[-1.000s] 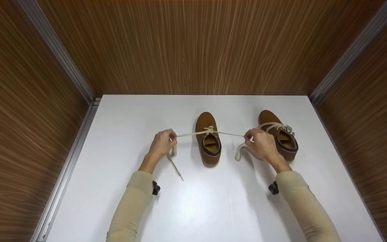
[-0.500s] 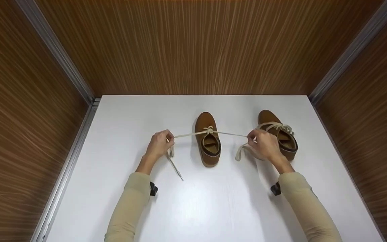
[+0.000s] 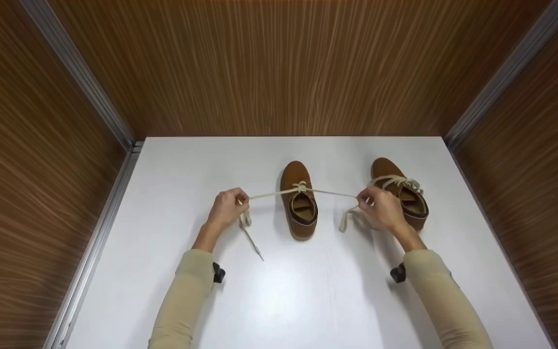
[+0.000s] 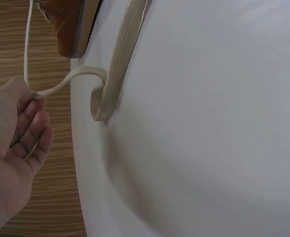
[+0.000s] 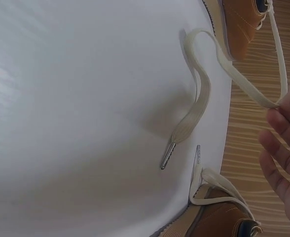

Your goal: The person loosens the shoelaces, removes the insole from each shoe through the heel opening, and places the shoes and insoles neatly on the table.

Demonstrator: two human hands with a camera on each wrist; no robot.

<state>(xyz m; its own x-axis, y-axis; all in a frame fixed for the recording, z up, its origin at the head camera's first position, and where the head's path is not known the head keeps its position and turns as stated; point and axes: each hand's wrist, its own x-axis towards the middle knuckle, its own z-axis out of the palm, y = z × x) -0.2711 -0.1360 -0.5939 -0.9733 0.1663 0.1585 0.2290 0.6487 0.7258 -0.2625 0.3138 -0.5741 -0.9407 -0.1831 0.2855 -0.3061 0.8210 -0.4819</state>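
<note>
A brown shoe [image 3: 296,174] stands in the middle of the white table, its cream shoelace [image 3: 274,195] knotted at the throat. To its left, my left hand [image 3: 226,207] pinches one lace end between thumb and forefinger. The rest of that end hangs down and trails on the table. On the other side my right hand [image 3: 380,207] pinches the opposite end, and both stretches run taut and nearly level. In the right wrist view the loose lace tail [image 5: 199,98] curls on the table to a metal tip [image 5: 168,155].
A second brown shoe [image 3: 412,206], with its own cream laces [image 3: 397,182], stands at the right, partly behind my right hand. Wood-grain panels [image 3: 279,68] enclose the white table [image 3: 279,300] at the back and both sides.
My hands have drawn slightly farther apart, the left one to the left and the right one to the right, with the lace still taut. The shoes look nearly unmoved.
</note>
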